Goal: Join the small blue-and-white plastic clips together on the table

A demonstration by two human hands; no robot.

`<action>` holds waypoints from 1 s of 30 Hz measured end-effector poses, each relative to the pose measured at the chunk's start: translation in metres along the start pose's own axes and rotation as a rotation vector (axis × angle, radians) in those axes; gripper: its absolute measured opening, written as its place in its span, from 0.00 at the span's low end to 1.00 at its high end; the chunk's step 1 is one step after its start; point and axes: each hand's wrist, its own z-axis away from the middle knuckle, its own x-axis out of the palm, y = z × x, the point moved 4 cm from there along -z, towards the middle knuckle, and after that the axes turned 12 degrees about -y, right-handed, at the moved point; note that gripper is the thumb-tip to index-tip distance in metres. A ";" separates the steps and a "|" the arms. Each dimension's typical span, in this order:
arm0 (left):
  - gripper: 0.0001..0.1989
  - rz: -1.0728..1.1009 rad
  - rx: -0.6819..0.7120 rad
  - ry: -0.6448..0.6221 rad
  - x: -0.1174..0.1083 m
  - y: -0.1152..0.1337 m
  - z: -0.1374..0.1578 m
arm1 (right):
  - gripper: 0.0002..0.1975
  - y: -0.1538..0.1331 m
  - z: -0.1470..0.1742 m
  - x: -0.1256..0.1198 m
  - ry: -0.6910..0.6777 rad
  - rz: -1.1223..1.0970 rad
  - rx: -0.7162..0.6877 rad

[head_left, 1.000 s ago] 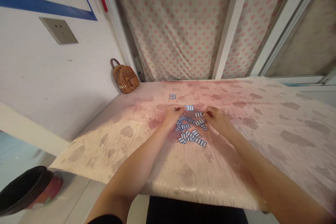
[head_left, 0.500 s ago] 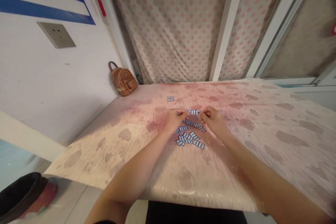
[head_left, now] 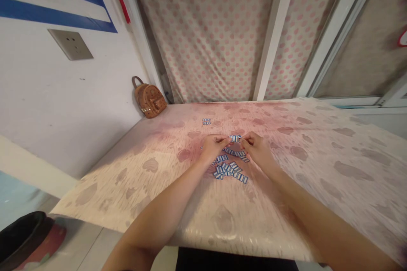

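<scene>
Between my two hands is a short strip of blue-and-white labels, raised a little over the table. My left hand pinches its left end with thumb and fingers. At the right end, my right hand grips it the same way. Just below the hands lies a longer curved strip of the same kind. Nearer to me, several such strips overlap in a loose pile. Beyond my left hand, a small group of label pieces lies in two rows. What is printed on them is too small to read.
A patterned cloth covers the table. A small brown backpack leans against the wall at the back left. Behind the table hangs a dotted curtain. On the floor at lower left stands a dark-rimmed bin.
My hands have come slightly closer together, and less of the strip shows between them. The view has shifted slightly. The strips on the table lie as before.
</scene>
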 end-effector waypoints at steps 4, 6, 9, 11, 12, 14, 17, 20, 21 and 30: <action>0.13 0.003 -0.009 0.001 0.001 0.000 0.000 | 0.07 0.003 -0.001 0.002 -0.001 -0.011 -0.012; 0.12 0.008 -0.032 0.012 0.000 0.000 0.000 | 0.08 0.006 -0.002 0.003 -0.007 -0.003 -0.036; 0.11 0.025 -0.047 0.037 -0.002 0.002 0.001 | 0.11 0.003 -0.001 0.000 -0.010 0.078 -0.092; 0.11 0.038 -0.045 0.039 -0.003 0.003 0.001 | 0.20 -0.003 0.001 -0.001 -0.043 0.177 -0.114; 0.11 0.046 -0.045 0.032 -0.004 0.004 0.001 | 0.24 -0.006 0.003 -0.001 -0.065 0.227 -0.122; 0.11 0.062 -0.053 0.009 -0.004 0.004 0.002 | 0.25 -0.014 0.006 -0.002 -0.097 0.303 -0.144; 0.12 0.076 -0.072 -0.014 -0.003 0.005 0.002 | 0.19 -0.021 0.008 -0.003 -0.117 0.341 -0.178; 0.12 0.095 -0.087 -0.043 -0.001 0.006 0.003 | 0.15 -0.023 0.008 -0.003 -0.140 0.343 -0.206; 0.13 0.105 -0.090 -0.051 -0.001 0.006 0.003 | 0.14 -0.023 0.007 -0.003 -0.143 0.344 -0.214; 0.15 0.109 -0.059 -0.048 -0.004 0.005 0.003 | 0.13 -0.006 0.000 -0.003 -0.103 0.165 -0.111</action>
